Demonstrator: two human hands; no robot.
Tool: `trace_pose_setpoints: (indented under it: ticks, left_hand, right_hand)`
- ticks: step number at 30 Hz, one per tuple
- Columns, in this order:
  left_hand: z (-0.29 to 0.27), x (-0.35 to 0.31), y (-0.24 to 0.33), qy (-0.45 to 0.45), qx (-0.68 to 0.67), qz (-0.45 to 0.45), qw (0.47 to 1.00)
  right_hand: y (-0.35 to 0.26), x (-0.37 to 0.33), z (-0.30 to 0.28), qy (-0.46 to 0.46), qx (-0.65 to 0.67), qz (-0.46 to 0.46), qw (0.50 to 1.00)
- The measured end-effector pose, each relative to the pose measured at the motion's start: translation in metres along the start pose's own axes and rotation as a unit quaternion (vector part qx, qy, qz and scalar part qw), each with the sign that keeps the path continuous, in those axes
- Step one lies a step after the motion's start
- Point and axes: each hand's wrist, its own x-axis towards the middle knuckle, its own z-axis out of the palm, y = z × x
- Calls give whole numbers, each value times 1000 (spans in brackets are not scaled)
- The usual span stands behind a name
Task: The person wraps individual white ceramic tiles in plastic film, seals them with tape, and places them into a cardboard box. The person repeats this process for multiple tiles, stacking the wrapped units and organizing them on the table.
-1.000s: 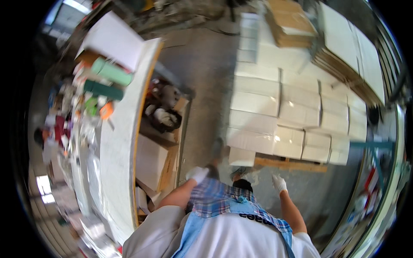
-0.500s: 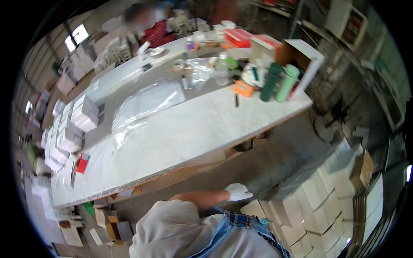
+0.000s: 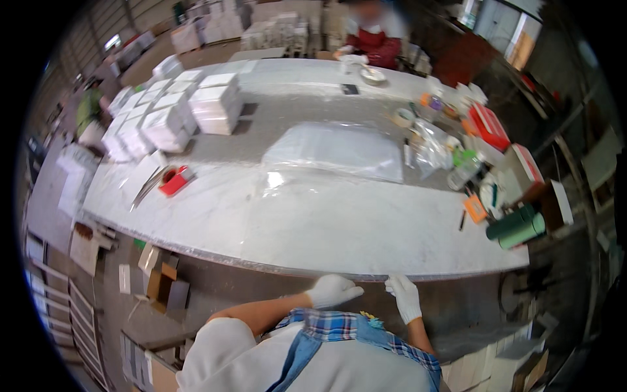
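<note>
Both my hands wear white knitted gloves and are in front of my body, near the table's front edge. My left hand (image 3: 334, 291) points rightward, its fingers loosely stretched, with no visible object in it. Close by, my right hand (image 3: 405, 298) is raised with its fingertips by the edge of the white-topped table (image 3: 313, 242); its fingers are loosely apart and nothing shows in them. A stack of clear plastic bags (image 3: 333, 153) lies flat mid-table. To its left sit a red tape dispenser (image 3: 175, 181) and rows of white boxes (image 3: 166, 124).
At the table's right end are two green bottles (image 3: 519, 225), an orange box (image 3: 475, 208), a clear bottle (image 3: 462, 175) and a red case (image 3: 488, 127). A person in a red apron (image 3: 375, 49) works across the table. Open cartons (image 3: 160, 281) stand on the floor at lower left.
My view has swung left, bringing more of the white boxes and the co-worker into the middle. My right hand has come into view beside the left one, at the table edge.
</note>
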Motion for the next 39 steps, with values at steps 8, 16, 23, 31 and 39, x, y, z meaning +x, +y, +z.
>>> trace_pose_setpoints:
  ticks: [8,16,23,31,39]
  left_hand:
    - [-51,-61,-39,225,-61,-244,941]
    - [-90,-81,-35,431,-200,-289,831]
    - [-56,-132,-57,567,-124,-342,739]
    - [-37,-286,-98,621,-312,-465,549]
    - [-22,-525,-186,623,31,-652,431]
  right_hand:
    - [-71,97,108,-202,-211,-147,945]
    - [-102,120,195,-367,-170,-221,887]
    - [-140,86,259,-453,-175,-211,848]
    - [-175,-2,411,-635,-156,-181,735]
    - [-163,-106,555,-683,-307,-377,545]
